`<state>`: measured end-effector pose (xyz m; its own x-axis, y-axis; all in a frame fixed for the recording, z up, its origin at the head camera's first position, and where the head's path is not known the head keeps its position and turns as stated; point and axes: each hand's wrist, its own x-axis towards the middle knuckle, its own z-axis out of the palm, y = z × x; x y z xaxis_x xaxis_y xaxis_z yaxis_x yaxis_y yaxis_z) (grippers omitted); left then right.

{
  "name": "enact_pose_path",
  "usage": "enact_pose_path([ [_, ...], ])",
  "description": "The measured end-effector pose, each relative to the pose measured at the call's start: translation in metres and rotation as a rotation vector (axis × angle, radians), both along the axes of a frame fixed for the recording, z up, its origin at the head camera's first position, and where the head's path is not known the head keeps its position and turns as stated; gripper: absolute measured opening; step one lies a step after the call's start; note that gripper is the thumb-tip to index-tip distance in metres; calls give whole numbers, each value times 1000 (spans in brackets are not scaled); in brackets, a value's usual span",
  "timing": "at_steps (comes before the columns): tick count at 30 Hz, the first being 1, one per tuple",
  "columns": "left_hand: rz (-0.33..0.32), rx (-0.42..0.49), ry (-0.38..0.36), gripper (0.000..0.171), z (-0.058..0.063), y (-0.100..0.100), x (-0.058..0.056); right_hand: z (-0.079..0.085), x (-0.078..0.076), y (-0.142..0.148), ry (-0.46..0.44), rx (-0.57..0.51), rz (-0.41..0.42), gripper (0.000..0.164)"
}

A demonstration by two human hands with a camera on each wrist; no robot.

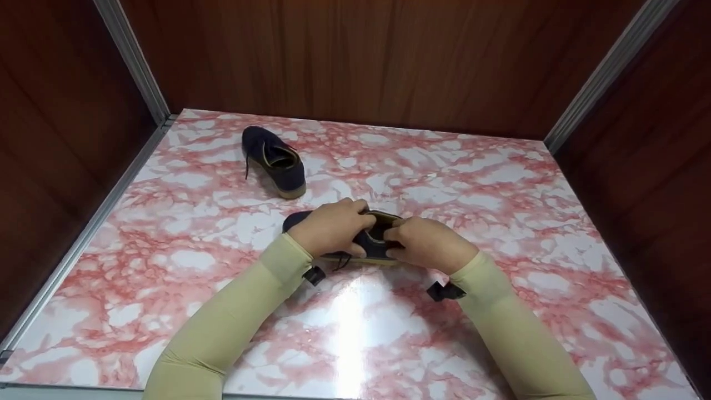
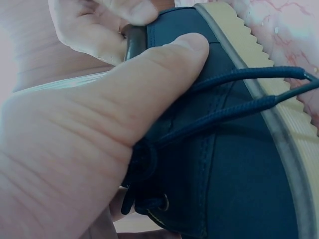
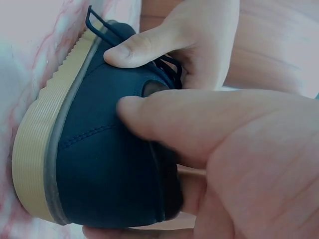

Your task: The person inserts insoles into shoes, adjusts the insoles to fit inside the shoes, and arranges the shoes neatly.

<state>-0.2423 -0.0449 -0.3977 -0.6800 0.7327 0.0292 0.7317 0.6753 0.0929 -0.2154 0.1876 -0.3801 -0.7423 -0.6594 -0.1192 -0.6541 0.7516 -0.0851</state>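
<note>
A dark navy lace-up shoe with a tan ridged sole rests on the table, toe to the left. My left hand grips it across the laced front, the thumb pressed on the near side in the left wrist view. At the heel end, my right hand holds the collar, its thumb on the outer side and some fingers over or inside the opening. A loose loop of lace hangs over the near side. The toe is mostly covered by the left hand in the head view.
A matching navy shoe stands farther back on the left, toe pointing away, its laces loose. The table has a red-and-white marbled top. Brown wood-grain panels with metal edge strips enclose it at the back and sides.
</note>
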Motion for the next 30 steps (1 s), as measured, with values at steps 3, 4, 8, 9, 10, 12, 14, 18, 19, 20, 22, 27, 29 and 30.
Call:
enact_pose_path([
  [3, 0, -6, 0, 49, 1, 1, 0, 2, 5, 0, 46, 7, 6, 13],
  [4, 1, -7, 0, 49, 1, 1, 0, 4, 7, 0, 62, 9, 4, 13],
  [8, 0, -16, 17, 50, 2, 1, -1, 8, 10, -1, 101, 21, -36, 13],
  [9, -1, -18, 18, 50, 2, 1, -1, 8, 10, -1, 104, 26, -49, 14],
  [10, -2, -19, 20, 51, 2, 1, -1, 8, 10, -2, 106, 30, -62, 15],
  [12, -2, -20, 18, 51, 1, 1, -1, 8, 9, -3, 108, 39, -81, 17],
  [14, 1, -18, 13, 51, 0, 0, -1, 7, 9, -4, 112, 51, -90, 19],
  [18, 5, -12, 11, 50, -1, 0, 0, 4, 8, -5, 142, 66, -83, 21],
  [19, 5, -11, 13, 50, -1, 0, 0, 3, 8, -5, 150, 69, -80, 22],
  [20, 5, -11, 14, 49, -1, -1, 1, 2, 8, -5, 156, 70, -77, 23],
  [22, 2, -7, 17, 48, -1, -1, 1, 1, 8, -5, 162, 74, -69, 24],
  [27, -8, 2, 23, 48, -1, -1, 1, 2, 9, -5, 174, 63, -51, 20],
  [29, -12, 0, 23, 48, -1, -1, 1, 3, 11, -5, 204, 57, -49, 17],
  [30, -13, 1, 25, 48, 0, 0, 0, 4, 12, -5, 221, 55, -52, 17],
])
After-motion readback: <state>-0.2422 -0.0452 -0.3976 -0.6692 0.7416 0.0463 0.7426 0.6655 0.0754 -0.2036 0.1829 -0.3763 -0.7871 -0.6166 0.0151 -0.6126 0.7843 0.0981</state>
